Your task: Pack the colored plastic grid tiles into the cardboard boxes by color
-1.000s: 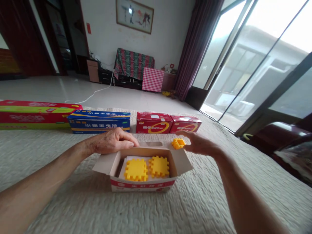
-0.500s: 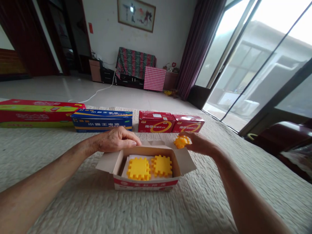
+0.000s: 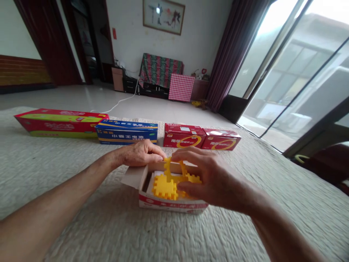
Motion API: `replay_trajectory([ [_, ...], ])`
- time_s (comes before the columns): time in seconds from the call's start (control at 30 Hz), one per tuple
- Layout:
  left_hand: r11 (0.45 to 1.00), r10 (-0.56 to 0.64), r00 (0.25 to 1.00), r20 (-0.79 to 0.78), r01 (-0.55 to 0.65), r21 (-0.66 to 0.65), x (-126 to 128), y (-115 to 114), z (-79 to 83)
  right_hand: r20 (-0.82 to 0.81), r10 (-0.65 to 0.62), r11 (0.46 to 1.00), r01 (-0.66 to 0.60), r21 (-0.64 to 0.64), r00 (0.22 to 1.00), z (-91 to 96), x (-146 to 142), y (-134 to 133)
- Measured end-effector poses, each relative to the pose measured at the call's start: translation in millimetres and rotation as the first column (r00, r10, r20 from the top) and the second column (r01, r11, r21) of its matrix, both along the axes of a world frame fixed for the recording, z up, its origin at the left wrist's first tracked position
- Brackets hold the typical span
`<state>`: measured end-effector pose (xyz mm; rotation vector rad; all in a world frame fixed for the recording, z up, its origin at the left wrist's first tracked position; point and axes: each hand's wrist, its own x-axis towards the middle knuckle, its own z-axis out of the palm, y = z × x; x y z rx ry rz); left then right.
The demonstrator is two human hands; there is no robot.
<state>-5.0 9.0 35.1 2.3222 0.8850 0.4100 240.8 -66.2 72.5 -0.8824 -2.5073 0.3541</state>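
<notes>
A small open cardboard box [image 3: 169,203] with a red-and-white front sits on a pale quilted cover. Yellow toothed plastic pieces [image 3: 163,187] lie flat inside it. My right hand [image 3: 209,178] hovers over the box, its fingers pinching another yellow toothed piece [image 3: 174,168] held upright on edge above the ones inside. My left hand [image 3: 141,154] rests on the box's far left rim and flap, fingers curled over the edge.
Along the far edge of the cover stand a long red-and-yellow box [image 3: 60,122], a blue box [image 3: 127,133] and two red boxes [image 3: 184,136] [image 3: 222,140]. Beyond lie a tiled floor, a covered cabinet and glass sliding doors on the right.
My right hand picked the yellow piece up from beside the box and brought it left over the box, turning it on edge. The left hand stayed on the rim.
</notes>
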Motion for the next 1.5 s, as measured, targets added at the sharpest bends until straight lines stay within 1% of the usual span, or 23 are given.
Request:
replay_trajectory([
  [0.13, 1.000, 0.001, 1.000, 0.011, -0.001, 0.011, 0, 0, -0.8, 0.080, 0.055, 0.997, -0.051, -0.054, 0.995, -8.9, -10, 0],
  [0.27, 1.000, -0.013, 1.000, 0.012, 0.013, 0.027, -1, 0, -0.8, 0.110, 0.075, 0.995, -0.066, -0.075, 0.991, -13.6, -13, 3],
  [0.53, 0.999, -0.013, 1.000, 0.010, 0.012, 0.032, -1, -1, -0.9, 0.114, 0.088, 0.994, -0.080, -0.072, 0.990, -16.0, -14, 3],
  [0.67, 0.999, 0.008, 1.000, 0.008, -0.008, 0.043, -1, 0, -1.8, 0.108, 0.081, 0.996, -0.076, -0.052, 0.991, -12.3, -11, 3],
  [0.73, 0.999, 0.014, 1.000, 0.000, -0.014, 0.044, -1, 0, -1.9, 0.087, 0.031, 0.999, -0.029, -0.020, 0.996, -8.1, -4, 7],
  [0.8, 0.999, 0.019, 1.000, -0.010, -0.019, 0.039, -1, 1, -1.8, 0.029, -0.066, 0.997, 0.064, 0.050, 0.997, -5.1, 10, 17],
  [0.87, 0.999, 0.026, 0.999, -0.022, -0.025, 0.032, -1, 1, -1.7, -0.036, -0.160, 0.978, 0.163, 0.129, 0.987, -6.2, 30, 34],
  [0.93, 0.999, 0.031, 0.999, -0.028, -0.030, 0.027, -1, 1, -1.6, -0.048, -0.227, 0.959, 0.231, 0.165, 0.973, -13.1, 54, 54],
  [1.0, 1.000, 0.025, 0.999, -0.024, -0.025, 0.018, -1, 1, -1.7, 0.032, -0.282, 0.951, 0.275, 0.142, 0.959, -24.6, 79, 73],
  [1.1, 1.000, 0.008, 1.000, -0.013, -0.008, 0.005, -1, 2, -2.4, 0.252, -0.365, 0.930, 0.365, 0.047, 0.896, -42.4, 104, 88],
  [1.17, 1.000, 0.003, 1.000, -0.012, -0.003, 0.001, -2, 2, -2.9, 0.371, -0.372, 0.916, 0.402, -0.002, 0.851, -49.6, 109, 90],
  [1.23, 1.000, 0.004, 1.000, -0.012, -0.004, 0.002, -2, 3, -3.4, 0.424, -0.369, 0.909, 0.417, -0.023, 0.827, -52.5, 108, 88],
  [1.4, 1.000, -0.001, 1.000, -0.014, 0.001, 0.005, -2, 3, -3.6, 0.425, -0.387, 0.901, 0.434, -0.017, 0.818, -52.9, 103, 88],
  [1.5, 1.000, 0.001, 1.000, -0.016, -0.001, 0.002, -2, 2, -2.8, 0.414, -0.395, 0.903, 0.429, 0.013, 0.820, -54.9, 105, 89],
])
